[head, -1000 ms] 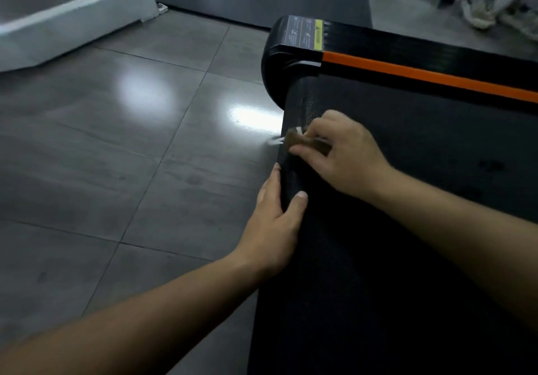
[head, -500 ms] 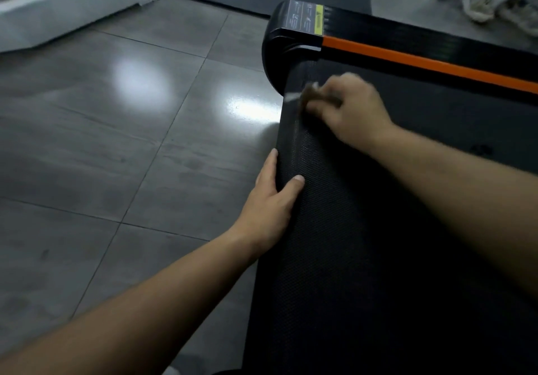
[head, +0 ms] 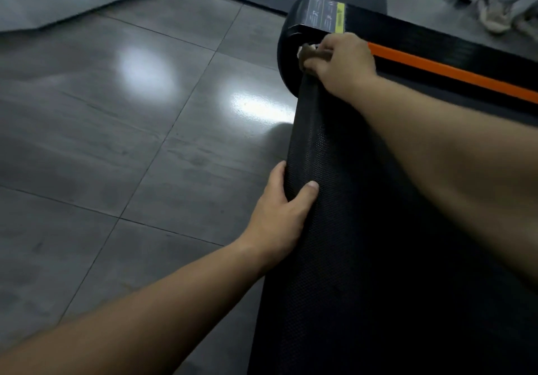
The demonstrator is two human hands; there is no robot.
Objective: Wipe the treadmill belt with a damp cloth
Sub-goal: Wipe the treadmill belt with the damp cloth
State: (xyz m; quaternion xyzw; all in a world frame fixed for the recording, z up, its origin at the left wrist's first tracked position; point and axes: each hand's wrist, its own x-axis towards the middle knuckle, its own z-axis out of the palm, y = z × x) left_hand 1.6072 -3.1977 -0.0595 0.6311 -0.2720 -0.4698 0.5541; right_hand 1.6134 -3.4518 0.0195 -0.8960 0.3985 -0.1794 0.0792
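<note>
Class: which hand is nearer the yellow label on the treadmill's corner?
Right. The right hand, gripping the cloth, sits just below the yellow label; the left hand holds the belt edge well nearer the camera.

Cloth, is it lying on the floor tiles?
No, the right hand grips the cloth against the treadmill belt, up by the black end cap.

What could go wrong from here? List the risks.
1. The right hand holds the cloth right where the belt meets the end cap; it could snag in that gap.
2. The left hand grips the belt edge; if the belt slips, fingers may get pinched.
3. Drips could make the glossy floor slick.
</note>
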